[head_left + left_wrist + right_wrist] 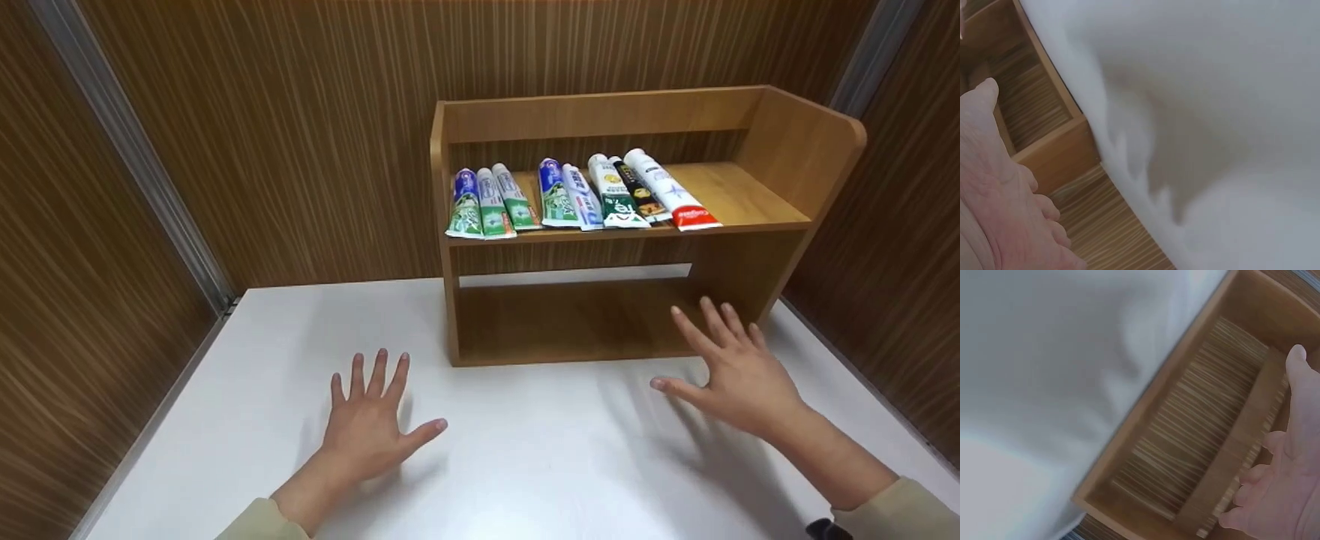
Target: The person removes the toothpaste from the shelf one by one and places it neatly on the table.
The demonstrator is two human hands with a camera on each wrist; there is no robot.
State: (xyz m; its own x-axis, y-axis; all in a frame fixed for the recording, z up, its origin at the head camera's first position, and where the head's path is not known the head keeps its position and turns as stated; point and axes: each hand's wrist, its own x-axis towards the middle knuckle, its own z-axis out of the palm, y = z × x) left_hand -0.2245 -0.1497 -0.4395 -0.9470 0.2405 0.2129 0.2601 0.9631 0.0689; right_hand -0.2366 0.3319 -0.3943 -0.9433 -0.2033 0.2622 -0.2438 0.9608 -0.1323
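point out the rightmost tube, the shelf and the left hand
rightmost tube [665,187]: head view, on the white middle of its body
shelf [733,193]: head view, on the bare right part of its upper board
left hand [364,433]: head view, on the back of the hand

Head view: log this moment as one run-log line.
left hand: spread over white table, holding nothing | right hand: spread, holding nothing | toothpaste tubes: lying on upper shelf
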